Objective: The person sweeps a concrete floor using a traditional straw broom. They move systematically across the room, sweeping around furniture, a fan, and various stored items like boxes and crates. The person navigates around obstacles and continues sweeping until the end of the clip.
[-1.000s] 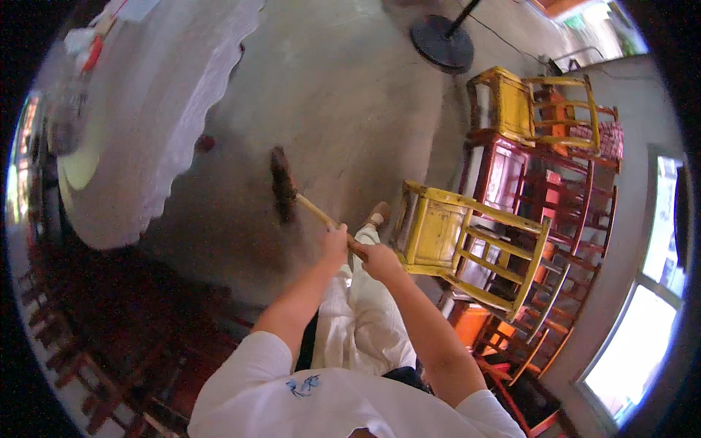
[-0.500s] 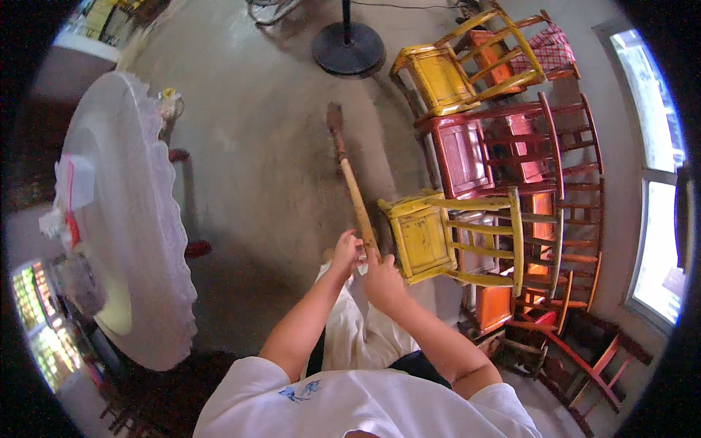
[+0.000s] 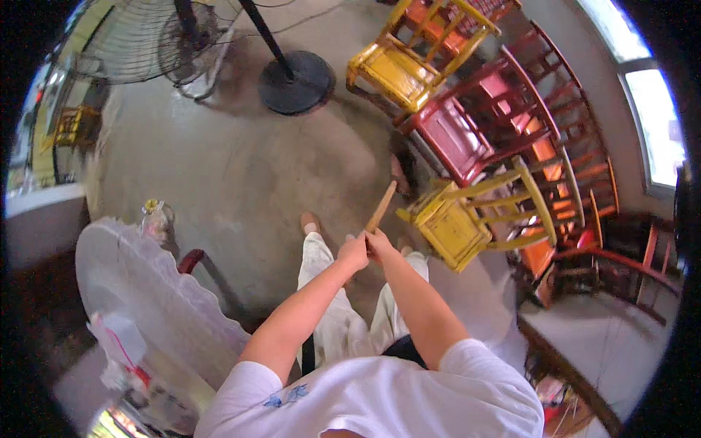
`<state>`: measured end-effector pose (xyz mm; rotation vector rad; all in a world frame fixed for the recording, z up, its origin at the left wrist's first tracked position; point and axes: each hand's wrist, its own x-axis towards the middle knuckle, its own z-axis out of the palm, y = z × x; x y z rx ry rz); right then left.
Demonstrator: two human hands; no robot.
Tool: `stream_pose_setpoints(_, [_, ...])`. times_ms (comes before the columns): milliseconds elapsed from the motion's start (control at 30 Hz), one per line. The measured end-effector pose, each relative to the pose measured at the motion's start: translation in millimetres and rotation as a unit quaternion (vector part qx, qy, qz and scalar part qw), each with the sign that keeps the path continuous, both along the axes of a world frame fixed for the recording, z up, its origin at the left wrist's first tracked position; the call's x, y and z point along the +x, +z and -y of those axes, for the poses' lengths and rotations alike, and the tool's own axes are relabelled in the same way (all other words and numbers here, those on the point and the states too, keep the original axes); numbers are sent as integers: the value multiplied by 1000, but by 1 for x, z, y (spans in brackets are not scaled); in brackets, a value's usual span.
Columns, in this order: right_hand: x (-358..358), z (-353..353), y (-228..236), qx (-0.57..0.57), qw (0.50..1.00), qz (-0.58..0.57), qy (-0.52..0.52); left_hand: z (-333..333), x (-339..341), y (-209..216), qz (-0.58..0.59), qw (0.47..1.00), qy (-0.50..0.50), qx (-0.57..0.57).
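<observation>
Both hands grip the pale wooden handle of what looks like a worn broom (image 3: 382,206), in front of my legs. My left hand (image 3: 353,252) is closed at the handle, close beside my right hand (image 3: 380,247), which is also wrapped round it. The handle slants away to the right. Its dark brown far end is hard to make out in the shadow beside the red chair (image 3: 449,139). A yellow wooden chair (image 3: 449,223) stands just right of the handle, nearest my right hand.
More stacked chairs, among them another yellow chair (image 3: 398,73), line the right side below a window. A round black stand base (image 3: 297,82) and a large fan (image 3: 182,44) stand ahead. On the left is a round table with a pale lace-edged cover (image 3: 146,274).
The broom's far end has swung right, toward the chairs. My view has turned too: the table sits lower at left, and the fan and my shoes now show.
</observation>
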<state>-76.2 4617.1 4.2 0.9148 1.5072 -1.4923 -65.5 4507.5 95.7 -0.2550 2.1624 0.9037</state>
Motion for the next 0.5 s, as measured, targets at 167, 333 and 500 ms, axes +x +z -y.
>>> stream_pose_setpoints(167, [9,108,-5,-9,999,32,-2,97,18,3,8,995,-51,-84])
stream_pose_setpoints(333, [32,223,-9,-68,992,74,-76,192,23,37,21,985,-94,-146])
stream_pose_setpoints(500, [51,250,-31,4,997,-32,-74,206,15,87,-49,965,-220,-138])
